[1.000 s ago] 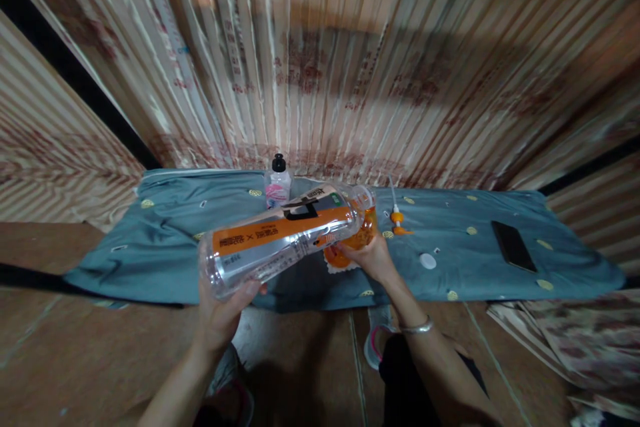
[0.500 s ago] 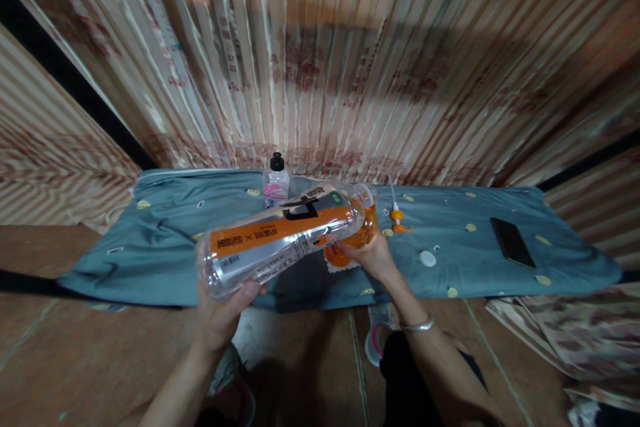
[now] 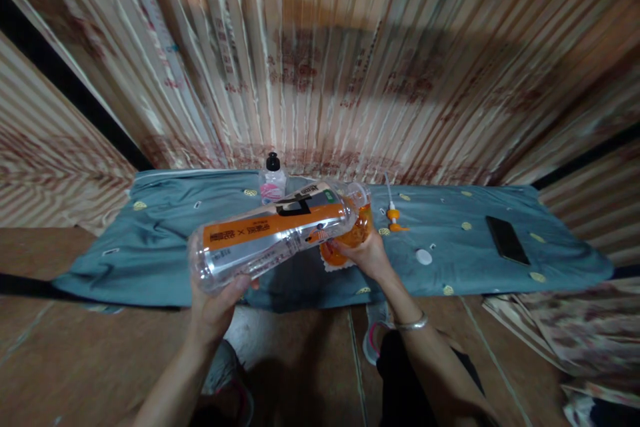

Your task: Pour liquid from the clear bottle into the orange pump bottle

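My left hand (image 3: 220, 303) is closed around the base end of a large clear plastic bottle (image 3: 275, 230) with an orange and silver label. The bottle lies tilted, its mouth end up and to the right. Under that mouth, my right hand (image 3: 367, 250) grips an orange see-through bottle (image 3: 356, 230), whose upper part is partly hidden behind the clear one. Whether liquid runs between them I cannot tell. An orange pump head (image 3: 394, 217) with a pale tube lies on the cloth to the right, and a white round cap (image 3: 423, 257) lies nearer.
A small clear bottle with a black cap (image 3: 273, 177) stands behind the large bottle. A dark phone (image 3: 507, 240) lies at the right on the blue-green cloth (image 3: 150, 247). Striped curtains (image 3: 320, 80) hang behind, and dark poles (image 3: 75, 87) slant at both sides.
The whole view has shifted slightly. The clear bottle is a little flatter, its base end slightly higher; both hands keep their hold.
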Tool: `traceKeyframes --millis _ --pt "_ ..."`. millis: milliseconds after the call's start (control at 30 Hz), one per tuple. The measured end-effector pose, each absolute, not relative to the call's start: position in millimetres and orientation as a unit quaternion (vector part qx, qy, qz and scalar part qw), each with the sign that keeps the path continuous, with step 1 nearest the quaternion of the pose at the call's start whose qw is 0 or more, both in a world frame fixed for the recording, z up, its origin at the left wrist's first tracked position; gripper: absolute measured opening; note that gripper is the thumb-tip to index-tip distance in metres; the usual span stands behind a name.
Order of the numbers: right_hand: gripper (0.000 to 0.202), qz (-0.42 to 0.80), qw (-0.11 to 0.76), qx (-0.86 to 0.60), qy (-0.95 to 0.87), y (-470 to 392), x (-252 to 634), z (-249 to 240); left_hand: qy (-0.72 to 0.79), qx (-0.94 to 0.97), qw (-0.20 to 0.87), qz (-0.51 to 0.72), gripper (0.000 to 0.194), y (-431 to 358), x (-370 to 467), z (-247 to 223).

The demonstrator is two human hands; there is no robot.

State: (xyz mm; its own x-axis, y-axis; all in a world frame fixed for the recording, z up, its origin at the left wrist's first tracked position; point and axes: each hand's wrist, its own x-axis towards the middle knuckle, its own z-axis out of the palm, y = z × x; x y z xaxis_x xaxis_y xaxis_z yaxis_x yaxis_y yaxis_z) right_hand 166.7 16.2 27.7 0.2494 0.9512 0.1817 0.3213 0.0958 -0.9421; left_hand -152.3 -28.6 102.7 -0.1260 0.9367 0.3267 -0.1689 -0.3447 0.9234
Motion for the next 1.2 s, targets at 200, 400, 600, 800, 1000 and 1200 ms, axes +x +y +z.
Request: traceKeyframes --millis 200,400,600,800,1000,1200 --pt "0.087 0.297 0.514 -0.608 -0.527 16 167 31 0.384 0.501 0.447 0.634 0.064 -26 -155 106" --pt "0.080 0.295 0.505 -0.612 -0.532 14 166 40 0.371 0.492 0.433 0.658 0.077 -26 -149 109" --pt "0.075 0.307 0.516 -0.598 -0.531 13 163 47 0.345 0.526 0.406 0.663 0.054 -20 -152 103" --pt "0.067 0.300 0.517 -0.593 -0.540 14 165 48 0.348 0.536 0.397 0.659 0.065 -13 -159 97" --pt "0.069 0.309 0.511 -0.599 -0.534 15 166 47 0.339 0.532 0.426 0.648 0.073 -14 -159 103" --pt "0.073 0.297 0.513 -0.597 -0.541 17 167 41 0.333 0.507 0.421 0.674 0.091 -19 -151 110"
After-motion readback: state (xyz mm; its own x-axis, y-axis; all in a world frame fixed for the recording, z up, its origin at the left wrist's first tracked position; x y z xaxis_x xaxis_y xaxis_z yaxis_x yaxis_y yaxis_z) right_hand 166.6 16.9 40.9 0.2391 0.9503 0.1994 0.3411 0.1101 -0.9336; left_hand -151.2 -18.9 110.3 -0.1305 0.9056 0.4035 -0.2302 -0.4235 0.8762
